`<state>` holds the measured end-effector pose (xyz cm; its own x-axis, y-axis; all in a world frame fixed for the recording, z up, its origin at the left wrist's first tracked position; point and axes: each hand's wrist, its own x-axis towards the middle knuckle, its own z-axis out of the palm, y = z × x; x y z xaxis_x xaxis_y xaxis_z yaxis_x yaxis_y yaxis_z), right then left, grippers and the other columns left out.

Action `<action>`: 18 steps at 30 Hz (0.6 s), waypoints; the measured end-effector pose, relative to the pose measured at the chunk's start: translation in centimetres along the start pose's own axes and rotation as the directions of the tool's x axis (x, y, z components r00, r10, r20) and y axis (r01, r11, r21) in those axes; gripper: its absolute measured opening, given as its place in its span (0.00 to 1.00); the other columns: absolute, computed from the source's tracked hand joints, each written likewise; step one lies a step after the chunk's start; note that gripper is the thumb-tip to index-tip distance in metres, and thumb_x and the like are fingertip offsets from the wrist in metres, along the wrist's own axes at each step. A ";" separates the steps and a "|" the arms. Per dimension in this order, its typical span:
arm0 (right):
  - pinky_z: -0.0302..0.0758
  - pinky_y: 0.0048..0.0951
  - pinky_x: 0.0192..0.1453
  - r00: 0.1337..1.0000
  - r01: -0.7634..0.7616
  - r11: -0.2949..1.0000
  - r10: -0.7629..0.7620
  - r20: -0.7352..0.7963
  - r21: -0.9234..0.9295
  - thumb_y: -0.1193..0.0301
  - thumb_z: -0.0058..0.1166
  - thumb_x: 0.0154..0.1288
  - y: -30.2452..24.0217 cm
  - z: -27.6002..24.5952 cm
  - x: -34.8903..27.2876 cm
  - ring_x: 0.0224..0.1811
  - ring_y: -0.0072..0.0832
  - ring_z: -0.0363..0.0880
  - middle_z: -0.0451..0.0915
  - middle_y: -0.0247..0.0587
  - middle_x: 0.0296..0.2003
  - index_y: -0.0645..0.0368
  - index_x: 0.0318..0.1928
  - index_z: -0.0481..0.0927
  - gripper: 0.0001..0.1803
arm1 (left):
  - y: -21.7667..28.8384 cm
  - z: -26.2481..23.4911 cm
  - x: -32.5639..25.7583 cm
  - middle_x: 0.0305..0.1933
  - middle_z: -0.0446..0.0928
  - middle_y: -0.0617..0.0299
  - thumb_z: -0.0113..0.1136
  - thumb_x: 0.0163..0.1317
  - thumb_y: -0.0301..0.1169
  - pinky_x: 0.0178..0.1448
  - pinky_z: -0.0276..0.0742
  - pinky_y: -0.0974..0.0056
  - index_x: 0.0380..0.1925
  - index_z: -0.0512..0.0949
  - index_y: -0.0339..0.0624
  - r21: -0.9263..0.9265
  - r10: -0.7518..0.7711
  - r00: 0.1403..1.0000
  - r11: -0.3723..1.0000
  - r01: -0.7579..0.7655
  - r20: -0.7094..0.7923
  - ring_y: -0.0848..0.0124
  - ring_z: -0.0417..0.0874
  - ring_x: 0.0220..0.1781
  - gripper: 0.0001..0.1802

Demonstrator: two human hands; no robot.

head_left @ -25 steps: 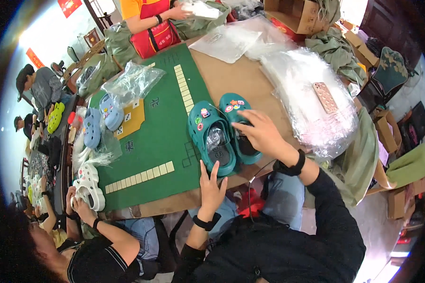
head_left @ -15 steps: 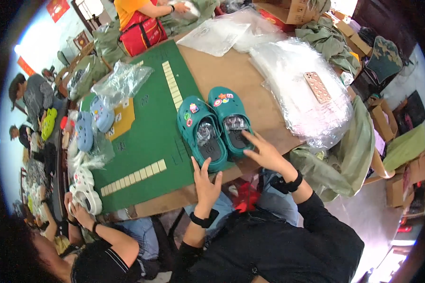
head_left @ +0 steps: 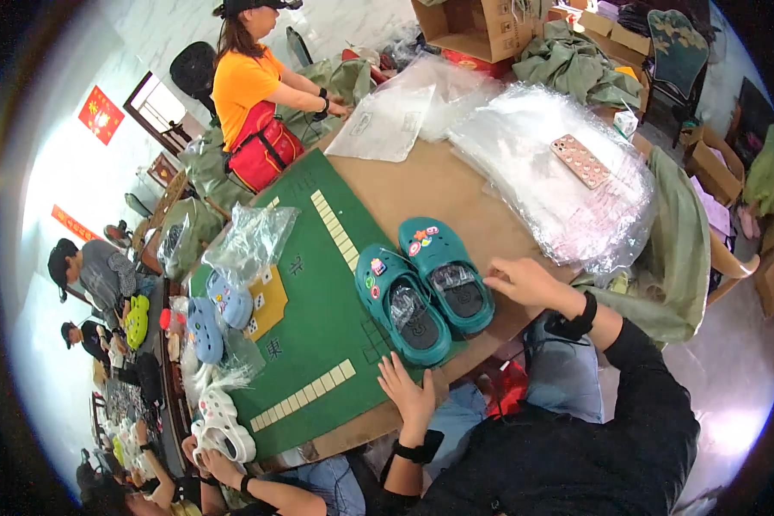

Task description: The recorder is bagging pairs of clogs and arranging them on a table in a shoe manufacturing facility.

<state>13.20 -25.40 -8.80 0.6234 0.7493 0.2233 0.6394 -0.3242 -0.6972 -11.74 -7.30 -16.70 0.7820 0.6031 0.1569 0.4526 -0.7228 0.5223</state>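
Both hands rest at the near side of the table. Her left hand [head_left: 410,394] lies flat on the green mat [head_left: 318,335], fingers spread and empty, just below the heel of the left teal clog [head_left: 402,303]. Her right hand [head_left: 525,282] sits beside the heel of the right teal clog [head_left: 445,273], fingers curled loosely toward it; whether they pinch anything there I cannot tell. The two clogs lie side by side, touching, toes pointing away, with small charms on the uppers and crumpled clear film tucked inside each.

Risk, as I judge it: the clogs sit close to the near table edge [head_left: 490,340], so a careless tug at the heel could slide one off into the lap. The film inside looks loose and could drag out with the fingers.

To the right a thick stack of clear plastic bags [head_left: 550,163] with a phone [head_left: 581,160] lying on it crowds that side, and a sweep of the forearm could shift the slippery pile. Open room lies ahead on the bare brown tabletop [head_left: 421,185] and to the left across the mat, up to the blue clogs [head_left: 217,311] and a crumpled bag [head_left: 251,242]. A co-worker's hands hold white clogs [head_left: 224,427] at the lower left corner.
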 end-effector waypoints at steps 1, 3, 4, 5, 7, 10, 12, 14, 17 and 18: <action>0.74 0.44 0.38 0.999 -0.004 0.999 0.006 0.054 -0.036 0.59 0.50 0.64 0.0 -0.8 0.8 0.36 0.48 0.79 0.80 0.49 0.31 0.58 0.39 0.73 0.14 | 0.4 0.2 0.0 0.69 0.50 0.36 0.58 0.57 0.35 0.71 0.34 0.39 0.65 0.55 0.33 0.034 -0.013 1.000 0.999 0.014 -0.028 0.40 0.44 0.72 0.38; 0.74 0.43 0.38 0.995 -0.003 0.997 0.010 0.102 -0.071 0.59 0.50 0.64 0.5 -1.6 2.5 0.35 0.48 0.79 0.80 0.49 0.31 0.58 0.37 0.74 0.14 | 0.2 0.9 0.2 0.70 0.50 0.38 0.57 0.57 0.34 0.72 0.33 0.40 0.65 0.57 0.35 0.055 -0.041 0.998 0.998 0.044 -0.044 0.42 0.43 0.73 0.36; 0.74 0.43 0.39 0.993 -0.004 0.996 0.015 0.117 -0.093 0.59 0.49 0.64 0.9 -1.6 3.5 0.36 0.48 0.79 0.81 0.49 0.32 0.58 0.38 0.75 0.14 | 0.1 1.1 0.4 0.70 0.50 0.39 0.56 0.57 0.32 0.72 0.32 0.41 0.64 0.58 0.37 0.074 -0.077 0.995 0.994 0.081 -0.060 0.43 0.43 0.73 0.34; 0.74 0.43 0.40 0.991 -0.005 0.993 0.020 0.133 -0.116 0.59 0.49 0.65 1.5 -1.5 4.6 0.37 0.47 0.79 0.81 0.49 0.33 0.58 0.39 0.76 0.14 | 0.1 1.3 0.7 0.70 0.50 0.40 0.55 0.57 0.31 0.72 0.31 0.40 0.62 0.60 0.34 0.075 -0.093 0.994 0.992 0.097 -0.064 0.44 0.43 0.73 0.33; 0.73 0.44 0.43 0.987 0.023 0.989 0.000 0.161 -0.143 0.59 0.48 0.64 3.2 -1.3 7.5 0.39 0.48 0.79 0.81 0.50 0.34 0.58 0.43 0.77 0.16 | 0.6 1.3 0.9 0.70 0.50 0.41 0.54 0.57 0.31 0.71 0.31 0.39 0.62 0.60 0.33 0.130 -0.097 0.994 0.986 0.103 -0.053 0.44 0.43 0.73 0.32; 0.74 0.44 0.45 0.988 0.131 0.967 -0.109 0.110 -0.218 0.61 0.48 0.63 6.8 0.9 13.8 0.41 0.48 0.79 0.81 0.52 0.37 0.58 0.46 0.77 0.17 | 0.8 1.6 0.9 0.69 0.52 0.41 0.51 0.56 0.31 0.71 0.31 0.37 0.61 0.60 0.29 0.220 -0.069 0.995 0.972 0.085 -0.077 0.46 0.44 0.74 0.32; 0.74 0.45 0.46 0.985 0.154 0.958 -0.129 0.117 -0.241 0.62 0.49 0.62 8.8 2.3 18.3 0.44 0.48 0.78 0.80 0.53 0.40 0.58 0.48 0.77 0.18 | 1.3 1.6 1.2 0.69 0.54 0.41 0.51 0.54 0.30 0.71 0.32 0.37 0.60 0.60 0.29 0.213 -0.091 0.994 0.972 0.102 -0.061 0.46 0.45 0.73 0.32; 0.74 0.45 0.48 0.981 0.175 0.949 -0.147 0.124 -0.263 0.63 0.49 0.61 10.2 2.5 22.8 0.47 0.48 0.78 0.79 0.54 0.43 0.59 0.50 0.76 0.20 | 1.9 1.8 1.6 0.68 0.54 0.40 0.50 0.53 0.29 0.71 0.32 0.37 0.59 0.61 0.29 0.193 -0.083 0.994 0.977 0.095 -0.067 0.46 0.46 0.73 0.32; 0.74 0.46 0.51 0.896 -0.072 0.893 0.254 0.365 -0.444 0.63 0.51 0.57 3.7 4.7 28.4 0.53 0.46 0.75 0.75 0.52 0.52 0.59 0.50 0.76 0.21 | 0.6 1.2 1.1 0.68 0.55 0.40 0.50 0.52 0.30 0.71 0.32 0.37 0.58 0.61 0.27 0.239 -0.151 0.983 0.956 0.172 -0.102 0.46 0.46 0.73 0.32; 0.74 0.46 0.51 0.902 -0.070 0.893 0.247 0.354 -0.445 0.63 0.51 0.57 4.6 5.0 29.4 0.53 0.46 0.75 0.75 0.52 0.52 0.59 0.50 0.76 0.21 | 1.2 1.1 1.1 0.68 0.55 0.40 0.50 0.52 0.30 0.71 0.32 0.37 0.58 0.61 0.27 0.238 -0.142 0.983 0.957 0.165 -0.113 0.46 0.46 0.73 0.32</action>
<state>32.22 -1.93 -8.85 0.5607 0.8004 -0.2122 0.7277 -0.5986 -0.3349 -9.83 -7.91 -16.83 0.6566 0.7337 0.1750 0.6644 -0.6724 0.3261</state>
